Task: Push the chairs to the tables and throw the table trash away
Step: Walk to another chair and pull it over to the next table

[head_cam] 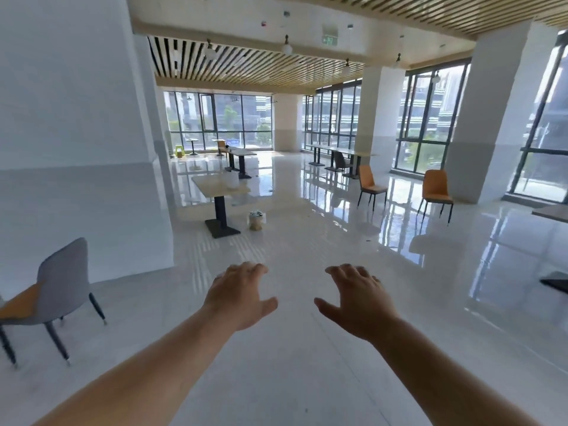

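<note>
My left hand [241, 295] and my right hand [358, 301] reach out side by side over the white floor, palms down, fingers apart, holding nothing. A grey chair with an orange seat [52, 298] stands at the near left, away from any table. Ahead on the left is a pale square table [215, 187] on a black pedestal, with a white container [232, 179] on top. A small bin with trash [256, 220] sits on the floor beside its base. Two orange chairs [370, 186] [436, 192] stand loose on the right.
A large white pillar [80, 133] fills the left side. More tables [241, 155] [341, 150] and a dark chair [340, 161] stand farther back by the windows. A dark table edge [550, 212] shows at the far right. The glossy floor between is wide.
</note>
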Demonstrator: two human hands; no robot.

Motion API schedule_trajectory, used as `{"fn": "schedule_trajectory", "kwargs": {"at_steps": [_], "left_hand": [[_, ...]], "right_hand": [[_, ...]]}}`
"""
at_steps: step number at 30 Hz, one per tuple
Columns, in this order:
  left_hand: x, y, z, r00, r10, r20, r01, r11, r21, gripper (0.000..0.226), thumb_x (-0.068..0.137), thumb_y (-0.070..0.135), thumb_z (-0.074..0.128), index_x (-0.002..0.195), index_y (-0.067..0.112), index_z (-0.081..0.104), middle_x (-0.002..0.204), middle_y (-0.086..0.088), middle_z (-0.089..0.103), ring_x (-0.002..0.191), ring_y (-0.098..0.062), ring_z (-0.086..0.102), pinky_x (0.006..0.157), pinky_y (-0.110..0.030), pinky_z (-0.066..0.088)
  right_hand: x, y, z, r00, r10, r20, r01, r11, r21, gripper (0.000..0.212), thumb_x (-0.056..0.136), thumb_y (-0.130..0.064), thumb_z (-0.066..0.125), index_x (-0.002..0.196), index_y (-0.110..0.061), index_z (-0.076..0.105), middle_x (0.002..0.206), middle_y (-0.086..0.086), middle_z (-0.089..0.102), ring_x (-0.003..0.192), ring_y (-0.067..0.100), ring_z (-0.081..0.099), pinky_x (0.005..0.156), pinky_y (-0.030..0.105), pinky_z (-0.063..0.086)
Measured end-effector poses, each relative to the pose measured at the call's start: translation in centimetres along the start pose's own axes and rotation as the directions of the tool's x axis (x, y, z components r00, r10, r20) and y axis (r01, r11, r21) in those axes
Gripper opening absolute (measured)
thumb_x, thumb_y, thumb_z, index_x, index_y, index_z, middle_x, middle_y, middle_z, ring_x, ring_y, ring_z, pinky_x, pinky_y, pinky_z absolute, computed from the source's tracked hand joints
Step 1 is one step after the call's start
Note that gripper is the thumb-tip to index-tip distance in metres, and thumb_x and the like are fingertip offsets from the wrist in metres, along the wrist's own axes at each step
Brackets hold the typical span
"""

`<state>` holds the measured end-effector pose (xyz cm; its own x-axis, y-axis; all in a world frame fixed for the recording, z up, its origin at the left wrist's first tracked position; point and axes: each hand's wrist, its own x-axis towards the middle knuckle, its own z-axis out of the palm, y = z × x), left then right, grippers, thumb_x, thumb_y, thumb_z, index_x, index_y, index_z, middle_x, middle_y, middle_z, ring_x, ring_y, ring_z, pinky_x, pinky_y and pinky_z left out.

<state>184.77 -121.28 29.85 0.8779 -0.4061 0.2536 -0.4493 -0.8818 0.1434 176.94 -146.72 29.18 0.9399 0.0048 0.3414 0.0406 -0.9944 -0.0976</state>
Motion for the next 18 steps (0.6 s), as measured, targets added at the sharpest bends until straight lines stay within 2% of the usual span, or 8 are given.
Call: {"fn": "schedule_trajectory", "kwargs": {"at_steps": [4, 9, 14, 18], "left_hand": [[6.6, -5.2, 0.6, 0.982, -0.187, 0.019, 0.186, 0.982, 0.039, 0.076, 0.086, 0.072, 0.055, 0.147, 0.03, 0.041, 0.149, 0.003, 0.048, 0.134, -0.023, 0.044, 0.107, -0.042, 0.04], [13.1, -12.5, 0.8, 0.93, -0.367, -0.023, 0.368, 0.927, 0.071, 0.076, 0.086, 0.072, 0.056, 0.146, 0.028, 0.042, 0.145, 0.0, 0.052, 0.13, -0.025, 0.048, 0.104, -0.044, 0.045], [19.0, -20.9, 3.6, 0.87, -0.49, -0.052, 0.492, 0.869, 0.058, 0.076, 0.082, 0.071, 0.055, 0.144, 0.028, 0.046, 0.143, 0.002, 0.054, 0.128, -0.024, 0.049, 0.101, -0.043, 0.045], [25.1, -29.4, 6.7, 0.843, -0.534, -0.067, 0.537, 0.843, 0.035, 0.077, 0.084, 0.071, 0.053, 0.146, 0.028, 0.044, 0.145, 0.001, 0.052, 0.129, -0.024, 0.048, 0.101, -0.045, 0.047]], "right_hand": [[11.9, -0.3, 4.8, 0.986, -0.148, 0.078, 0.141, 0.986, 0.088, 0.08, 0.089, -0.078, 0.043, 0.151, -0.029, 0.041, 0.149, 0.0, 0.052, 0.137, 0.024, 0.045, 0.11, 0.043, 0.041], [25.6, -3.9, 9.7, 0.936, -0.339, 0.091, 0.322, 0.933, 0.158, 0.076, 0.09, -0.077, 0.044, 0.149, -0.028, 0.043, 0.146, 0.0, 0.055, 0.134, 0.024, 0.048, 0.11, 0.043, 0.043], [36.6, -9.0, 16.1, 0.87, -0.483, 0.102, 0.456, 0.866, 0.204, 0.075, 0.09, -0.076, 0.045, 0.148, -0.028, 0.044, 0.144, -0.001, 0.055, 0.135, 0.024, 0.047, 0.11, 0.043, 0.042], [46.2, -12.5, 21.5, 0.833, -0.539, 0.127, 0.515, 0.838, 0.18, 0.075, 0.09, -0.075, 0.044, 0.15, -0.029, 0.042, 0.147, -0.002, 0.052, 0.137, 0.024, 0.045, 0.112, 0.042, 0.039]]}}
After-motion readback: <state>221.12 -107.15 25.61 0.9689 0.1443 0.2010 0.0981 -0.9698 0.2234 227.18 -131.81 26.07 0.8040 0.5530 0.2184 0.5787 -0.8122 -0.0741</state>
